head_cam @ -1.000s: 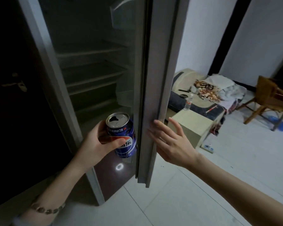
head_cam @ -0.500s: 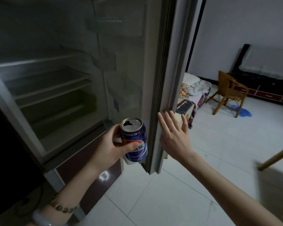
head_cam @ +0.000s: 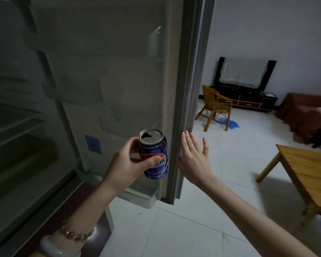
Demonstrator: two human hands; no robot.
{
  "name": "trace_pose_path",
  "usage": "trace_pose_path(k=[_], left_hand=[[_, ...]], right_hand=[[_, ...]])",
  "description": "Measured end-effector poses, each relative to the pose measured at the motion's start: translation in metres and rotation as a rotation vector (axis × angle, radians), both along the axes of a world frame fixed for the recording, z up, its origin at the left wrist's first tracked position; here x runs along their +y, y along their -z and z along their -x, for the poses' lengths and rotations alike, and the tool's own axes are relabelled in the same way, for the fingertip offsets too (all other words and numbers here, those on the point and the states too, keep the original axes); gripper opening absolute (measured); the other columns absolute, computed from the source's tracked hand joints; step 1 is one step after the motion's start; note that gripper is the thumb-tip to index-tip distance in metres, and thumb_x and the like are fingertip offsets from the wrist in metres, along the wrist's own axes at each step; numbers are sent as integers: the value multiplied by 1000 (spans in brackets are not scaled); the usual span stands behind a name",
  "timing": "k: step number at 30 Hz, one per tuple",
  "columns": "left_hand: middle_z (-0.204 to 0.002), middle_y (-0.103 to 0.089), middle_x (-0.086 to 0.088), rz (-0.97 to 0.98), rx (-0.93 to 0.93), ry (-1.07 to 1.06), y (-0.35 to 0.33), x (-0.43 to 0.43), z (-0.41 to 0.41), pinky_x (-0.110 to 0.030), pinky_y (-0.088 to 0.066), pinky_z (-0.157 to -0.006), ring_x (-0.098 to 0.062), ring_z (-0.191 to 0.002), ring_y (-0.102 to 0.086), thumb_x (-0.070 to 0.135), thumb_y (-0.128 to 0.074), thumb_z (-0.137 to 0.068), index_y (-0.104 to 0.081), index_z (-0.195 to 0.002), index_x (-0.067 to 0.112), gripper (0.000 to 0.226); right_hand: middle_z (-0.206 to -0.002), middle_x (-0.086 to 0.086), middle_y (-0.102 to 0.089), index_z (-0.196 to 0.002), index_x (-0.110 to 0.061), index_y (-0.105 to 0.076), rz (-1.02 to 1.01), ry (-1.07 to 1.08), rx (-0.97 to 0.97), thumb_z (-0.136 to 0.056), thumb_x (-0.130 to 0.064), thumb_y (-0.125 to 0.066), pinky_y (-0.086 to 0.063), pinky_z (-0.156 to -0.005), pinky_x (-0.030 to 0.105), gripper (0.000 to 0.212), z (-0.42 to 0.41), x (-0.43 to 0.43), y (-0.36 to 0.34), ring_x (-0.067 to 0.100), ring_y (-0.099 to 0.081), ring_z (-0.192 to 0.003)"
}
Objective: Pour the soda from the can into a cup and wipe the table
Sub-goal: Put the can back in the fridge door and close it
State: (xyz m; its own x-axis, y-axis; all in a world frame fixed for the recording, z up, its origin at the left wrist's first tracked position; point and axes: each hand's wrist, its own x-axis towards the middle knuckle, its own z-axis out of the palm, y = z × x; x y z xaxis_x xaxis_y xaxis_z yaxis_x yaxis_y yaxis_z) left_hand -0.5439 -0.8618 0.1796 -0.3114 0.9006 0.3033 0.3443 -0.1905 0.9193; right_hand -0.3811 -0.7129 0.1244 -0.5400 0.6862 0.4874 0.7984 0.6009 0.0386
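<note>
Left hand (head_cam: pixel 126 164) wrapped around upright can (head_cam: pixel 154 154), right hand (head_cam: pixel 193 158) flat, fingers spread, against fridge door (head_cam: pixel 176 108)

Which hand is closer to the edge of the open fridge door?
The right hand: its flat palm and fingers rest against the fridge door edge. The left hand is just left of that edge, wrapped around the soda can.

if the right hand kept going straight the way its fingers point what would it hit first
The right hand is open, fingers pointing up and forward along the fridge door edge. It would likely meet that door edge first; the fingertips look at or nearly on it already.
</note>
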Motion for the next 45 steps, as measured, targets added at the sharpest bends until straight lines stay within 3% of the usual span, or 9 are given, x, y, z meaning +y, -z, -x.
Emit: trace_pose_path(k=[9, 14, 19, 26, 35, 45], left_hand=[[-106, -68, 12, 3, 54, 65, -10, 65, 29, -27, -51, -87, -4, -104, -61, 55, -81, -56, -57, -112, 32, 64], [-105, -68, 16, 16, 45, 60, -15, 96, 38, -23, -50, -83, -2, -102, -62, 57, -80, -53, -58, -110, 35, 64], [-104, -68, 16, 12, 56, 20, -17, 134, 41, -26, -50, -85, -3, -102, -62, 57, -79, -51, -59, -105, 38, 60], [-100, -68, 22, -19, 37, -125, -24, 190, 39, -8, -46, -72, 3, -96, -62, 57, -77, -48, -59, -101, 38, 59], [-101, -69, 18, -29, 7, -290, -23, 241, 37, -16, -47, -79, 0, -98, -62, 56, -76, -48, -60, -102, 35, 60], [-102, -70, 11, 0, -2, -394, -19, 254, 51, -24, -45, -83, -5, -97, -63, 56, -78, -49, -61, -105, 27, 65]], right_hand=[[-159, 2, 6, -150, -17, 7, 307, 91, 165, -93, -27, -46, 6, -115, 47, 78, 26, 77, -11, 20, 8, -146], [-159, -1, 2, -150, -22, 5, 425, 42, 267, -91, -17, -50, -4, -118, 47, 81, 34, 131, -18, 19, 3, -146], [-159, -2, -7, -150, -30, 3, 649, -127, 464, -86, -8, -57, -23, -116, 47, 90, 44, 184, -22, 20, -11, -145], [-159, 2, -1, -150, -22, 6, 742, -272, 478, -83, -3, -57, -14, -113, 29, 94, 62, 252, -25, 16, -8, -144], [-159, 5, 0, -150, -15, 7, 764, -397, 428, -83, -4, -57, -16, -118, 36, 93, 90, 322, -27, 17, -8, -145], [-158, 7, -2, -150, -10, 4, 800, -478, 461, -82, 0, -57, -13, -115, 30, 92, 123, 366, -26, 19, -8, -145]])
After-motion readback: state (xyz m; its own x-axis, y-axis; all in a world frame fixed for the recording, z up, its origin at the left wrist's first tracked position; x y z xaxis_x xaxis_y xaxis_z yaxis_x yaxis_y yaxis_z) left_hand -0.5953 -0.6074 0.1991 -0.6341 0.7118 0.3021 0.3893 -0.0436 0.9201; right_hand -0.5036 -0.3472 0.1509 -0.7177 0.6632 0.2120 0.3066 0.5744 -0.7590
